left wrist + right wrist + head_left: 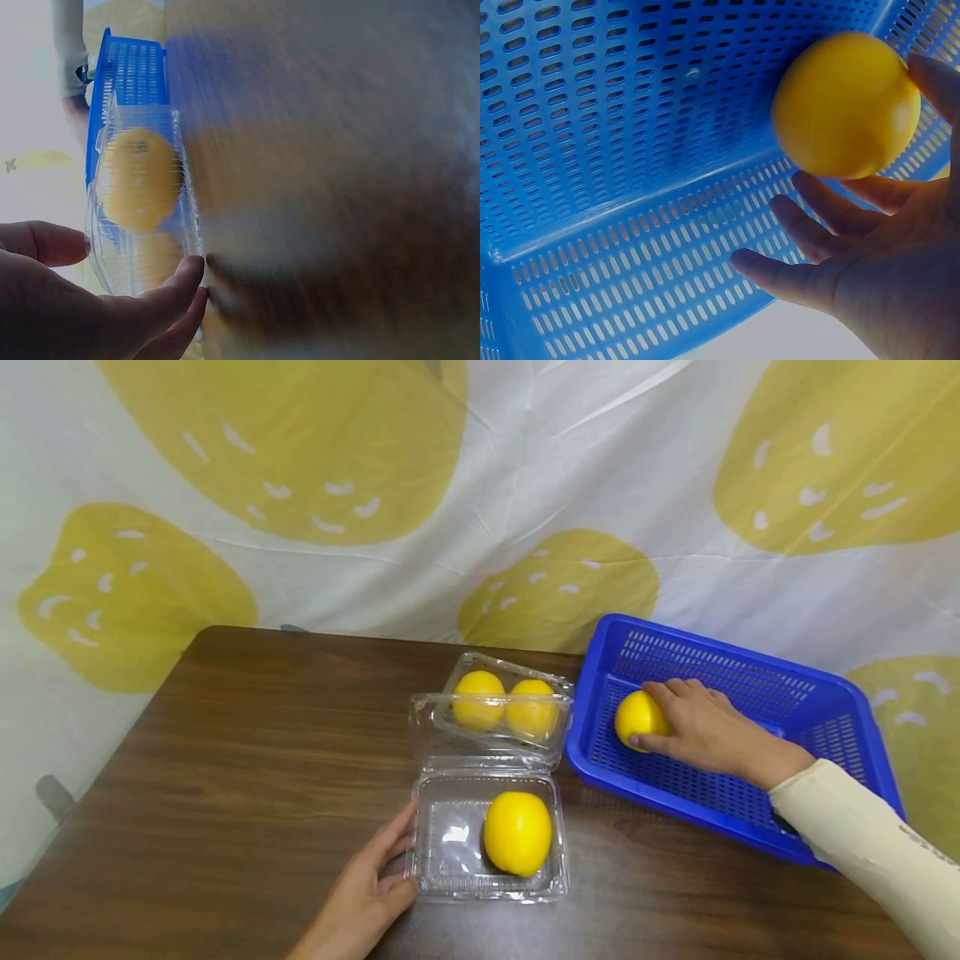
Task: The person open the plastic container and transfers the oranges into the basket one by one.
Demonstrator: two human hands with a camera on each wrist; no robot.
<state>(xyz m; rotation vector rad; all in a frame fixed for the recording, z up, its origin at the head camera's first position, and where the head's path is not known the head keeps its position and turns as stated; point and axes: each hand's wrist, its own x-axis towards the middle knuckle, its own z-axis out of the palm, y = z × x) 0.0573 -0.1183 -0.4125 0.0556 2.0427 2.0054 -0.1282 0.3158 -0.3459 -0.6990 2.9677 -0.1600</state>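
Observation:
An open clear plastic clamshell container [450,852] lies on the table with one yellow orange [517,833] in its base. Its hinged lid stands raised at the back. My left hand [367,881] holds the base by its left side; in the left wrist view, fingers [187,274] lie at its lower edge and another fingertip touches the upper rim. My right hand [708,727] reaches into the blue basket [720,652] and grips another yellow orange [844,105], thumb and fingertips on its sides.
Behind the raised lid, a second clear container [468,662] holds two oranges [478,700], seen partly through the plastic. The basket stands at the right, close beside both containers. A lemon-patterned cloth [360,568] hangs along the back of the brown table [247,777].

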